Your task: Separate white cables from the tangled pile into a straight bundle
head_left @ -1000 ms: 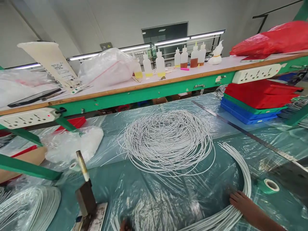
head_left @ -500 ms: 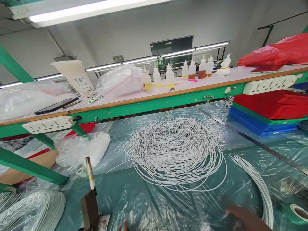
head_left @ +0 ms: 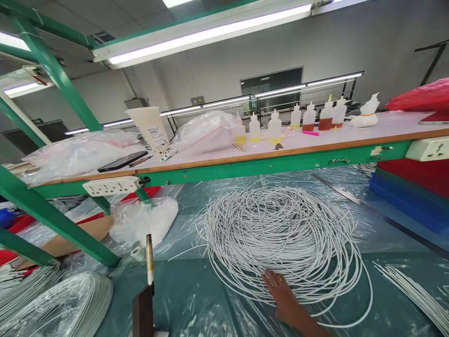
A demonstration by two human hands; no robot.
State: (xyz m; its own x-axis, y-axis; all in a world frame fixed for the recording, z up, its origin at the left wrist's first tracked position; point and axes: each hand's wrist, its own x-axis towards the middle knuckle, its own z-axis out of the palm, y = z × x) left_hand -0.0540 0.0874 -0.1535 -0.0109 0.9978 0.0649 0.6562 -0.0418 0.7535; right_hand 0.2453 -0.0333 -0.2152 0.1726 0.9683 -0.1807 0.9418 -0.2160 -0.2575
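Right hand (head_left: 286, 302) laid flat on near edge of white wire coil (head_left: 284, 238), fingers (head_left: 271, 279) spread, nothing gripped | left hand not seen | coil spread on plastic-covered counter (head_left: 196, 299) | metal post (head_left: 149, 260) left of coil | plastic bag (head_left: 143, 224) beyond post | squeeze bottles (head_left: 274, 128) on shelf (head_left: 245, 159) behind coil

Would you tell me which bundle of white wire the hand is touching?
The big loose coil mid-table; the right hand rests on its near edge. The left bundle and right strands lie untouched.
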